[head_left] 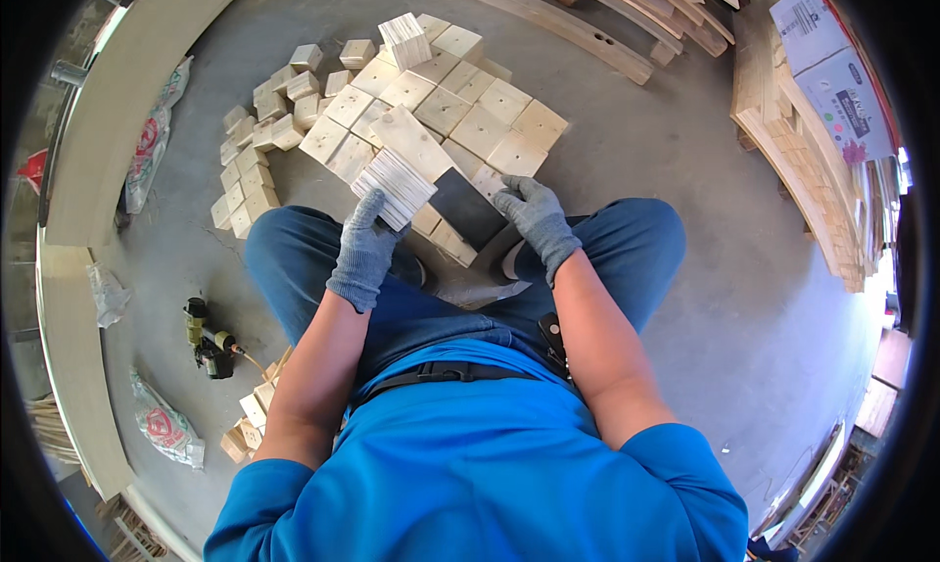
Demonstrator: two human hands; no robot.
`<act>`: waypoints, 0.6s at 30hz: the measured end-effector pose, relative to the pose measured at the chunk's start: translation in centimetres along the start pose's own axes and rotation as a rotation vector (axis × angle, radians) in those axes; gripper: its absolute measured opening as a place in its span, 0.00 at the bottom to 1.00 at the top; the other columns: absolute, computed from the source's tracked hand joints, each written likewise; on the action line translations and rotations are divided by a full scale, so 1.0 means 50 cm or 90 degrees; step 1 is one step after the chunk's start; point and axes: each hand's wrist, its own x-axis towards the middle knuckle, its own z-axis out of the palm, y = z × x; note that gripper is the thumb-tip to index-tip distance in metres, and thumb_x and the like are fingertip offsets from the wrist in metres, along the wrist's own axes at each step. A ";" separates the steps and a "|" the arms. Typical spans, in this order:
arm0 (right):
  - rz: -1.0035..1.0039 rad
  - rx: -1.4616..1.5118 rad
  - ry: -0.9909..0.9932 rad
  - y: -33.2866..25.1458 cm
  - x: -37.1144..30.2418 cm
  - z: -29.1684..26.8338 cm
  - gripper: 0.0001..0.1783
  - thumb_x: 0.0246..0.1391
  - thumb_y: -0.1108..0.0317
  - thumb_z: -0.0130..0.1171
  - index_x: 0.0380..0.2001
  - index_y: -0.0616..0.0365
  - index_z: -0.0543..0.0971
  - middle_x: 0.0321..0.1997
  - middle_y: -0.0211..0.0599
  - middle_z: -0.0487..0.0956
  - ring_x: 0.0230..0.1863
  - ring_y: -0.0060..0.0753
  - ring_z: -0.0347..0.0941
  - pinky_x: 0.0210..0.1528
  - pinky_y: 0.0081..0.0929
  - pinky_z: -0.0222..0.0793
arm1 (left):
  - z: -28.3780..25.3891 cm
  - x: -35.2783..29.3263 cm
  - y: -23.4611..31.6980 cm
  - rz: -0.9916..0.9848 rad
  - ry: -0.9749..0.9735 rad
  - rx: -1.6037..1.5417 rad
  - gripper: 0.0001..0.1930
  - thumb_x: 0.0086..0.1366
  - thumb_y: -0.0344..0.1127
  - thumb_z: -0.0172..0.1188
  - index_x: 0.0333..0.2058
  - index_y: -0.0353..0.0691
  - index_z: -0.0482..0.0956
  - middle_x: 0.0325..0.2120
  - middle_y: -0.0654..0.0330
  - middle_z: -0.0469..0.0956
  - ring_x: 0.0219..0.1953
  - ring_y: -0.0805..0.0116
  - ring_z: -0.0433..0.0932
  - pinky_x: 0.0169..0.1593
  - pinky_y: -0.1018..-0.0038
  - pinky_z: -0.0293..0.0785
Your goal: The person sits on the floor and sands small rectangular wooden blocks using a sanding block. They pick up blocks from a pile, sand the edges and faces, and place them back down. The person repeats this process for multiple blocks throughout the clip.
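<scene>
My left hand [366, 247], in a grey knit glove, grips a square wooden block [395, 188] with a striped, layered top. Below and right of it lies a long wooden board [411, 139], its near part covered by a flat dark rectangular strip [470, 210]. At the right edge of this board is my gloved right hand [534, 214], fingers curled against it; the fingertips are partly hidden. Under and beyond the board, square wooden blocks [485, 131] sit close together in a wide group. Another striped block [405, 40] stands on the far side of the group.
Smaller wooden blocks [250, 185] curve along the left. A nail gun [208, 342] with a hose lies on the floor at left, near plastic bags [166, 420]. Stacked planks [636, 23] are at the far right, with a cardboard box [832, 72] on a wooden stack.
</scene>
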 end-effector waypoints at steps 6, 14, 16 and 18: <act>-0.016 0.016 0.000 0.001 -0.008 -0.007 0.30 0.62 0.60 0.74 0.63 0.65 0.81 0.48 0.47 0.89 0.50 0.37 0.86 0.58 0.31 0.79 | 0.036 -0.047 0.044 -0.024 -0.022 -0.056 0.33 0.74 0.56 0.63 0.70 0.48 0.70 0.63 0.53 0.76 0.64 0.50 0.76 0.64 0.49 0.75; -0.005 0.074 0.019 -0.025 -0.026 -0.018 0.30 0.64 0.62 0.73 0.64 0.68 0.79 0.51 0.46 0.88 0.52 0.34 0.84 0.58 0.29 0.78 | 0.100 -0.069 0.049 -0.032 -0.157 -0.058 0.40 0.69 0.62 0.65 0.73 0.50 0.66 0.66 0.50 0.73 0.65 0.44 0.75 0.62 0.45 0.77; 0.026 0.136 0.019 -0.031 -0.035 -0.017 0.29 0.65 0.65 0.72 0.64 0.70 0.78 0.53 0.46 0.87 0.53 0.33 0.83 0.59 0.28 0.78 | 0.105 -0.065 0.048 -0.035 -0.188 -0.051 0.41 0.69 0.60 0.67 0.73 0.47 0.66 0.66 0.50 0.74 0.65 0.45 0.76 0.64 0.45 0.77; 0.037 0.155 0.023 -0.041 -0.040 -0.019 0.30 0.65 0.66 0.71 0.65 0.71 0.77 0.55 0.46 0.87 0.54 0.32 0.82 0.60 0.28 0.77 | 0.112 -0.056 0.051 -0.027 -0.183 -0.025 0.41 0.69 0.58 0.68 0.73 0.42 0.66 0.65 0.50 0.76 0.66 0.46 0.77 0.65 0.48 0.77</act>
